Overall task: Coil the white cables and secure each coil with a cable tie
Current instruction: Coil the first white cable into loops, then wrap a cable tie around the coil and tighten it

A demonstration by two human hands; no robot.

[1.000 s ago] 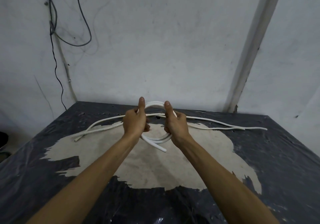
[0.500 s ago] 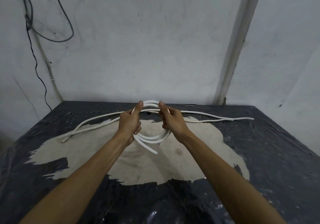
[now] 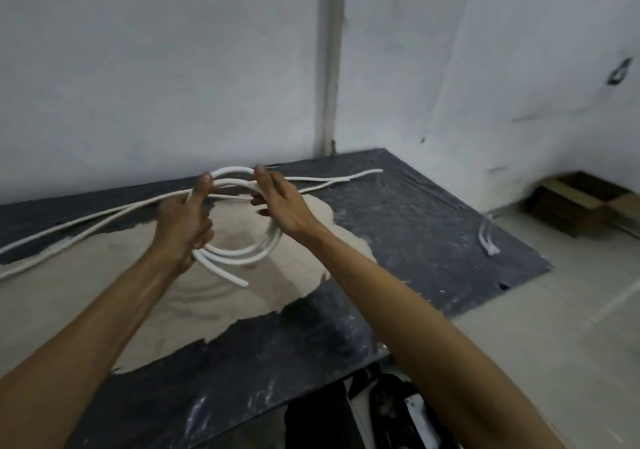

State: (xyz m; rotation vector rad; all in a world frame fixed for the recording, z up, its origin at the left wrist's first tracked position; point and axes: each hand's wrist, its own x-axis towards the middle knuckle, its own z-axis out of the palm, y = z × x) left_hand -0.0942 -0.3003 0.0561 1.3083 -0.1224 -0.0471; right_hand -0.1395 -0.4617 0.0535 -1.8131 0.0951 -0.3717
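The view has swung right, revealing the table's right edge [image 3: 512, 258], cable ties [image 3: 486, 240] near it, and a cardboard box [image 3: 585, 202] on the floor beyond, previously out of frame.

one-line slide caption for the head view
Both hands, left hand and right hand, hold a half-formed white cable coil above the worn dark table.

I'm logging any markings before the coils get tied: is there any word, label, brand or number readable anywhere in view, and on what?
None can be read.
White coil held by the left hand and right hand: no print visible.
Dark mark on the wall: too blurred to tell.
Cardboard box: no legible text.
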